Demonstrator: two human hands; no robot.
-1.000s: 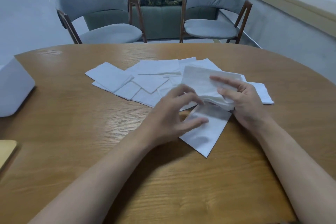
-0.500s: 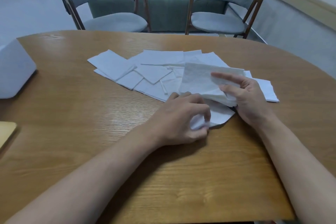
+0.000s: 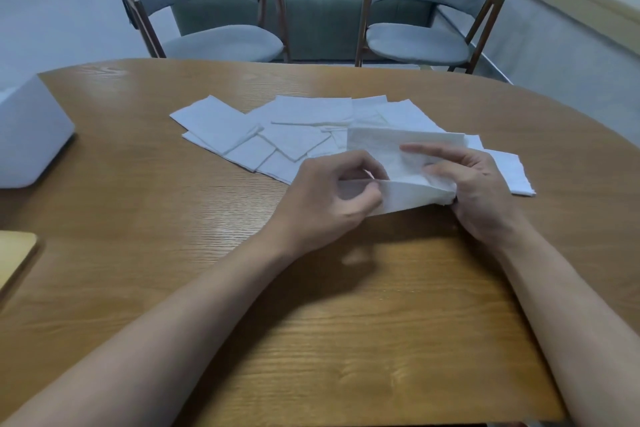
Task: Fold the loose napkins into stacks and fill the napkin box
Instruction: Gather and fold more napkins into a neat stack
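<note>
Several loose white napkins (image 3: 298,128) lie spread over the middle of the round wooden table (image 3: 311,322). One white napkin (image 3: 405,177) is half folded in front of them, its near flap raised off the wood. My left hand (image 3: 332,198) pinches the left end of that flap between thumb and fingers. My right hand (image 3: 474,191) holds the right end, thumb underneath and forefinger stretched across the upper layer. The white napkin box (image 3: 31,135) stands at the table's far left edge, partly cut off.
Two grey upholstered chairs (image 3: 221,10) (image 3: 426,10) stand behind the table. A yellowish wooden object (image 3: 14,253) lies at the left edge. A pale ledge (image 3: 571,0) runs along the right. Bare wood lies between my arms and the near edge.
The napkin's near flap, which lay flat toward me, has been lifted and folded up by my left hand. My right hand has kept its hold on the right end.
</note>
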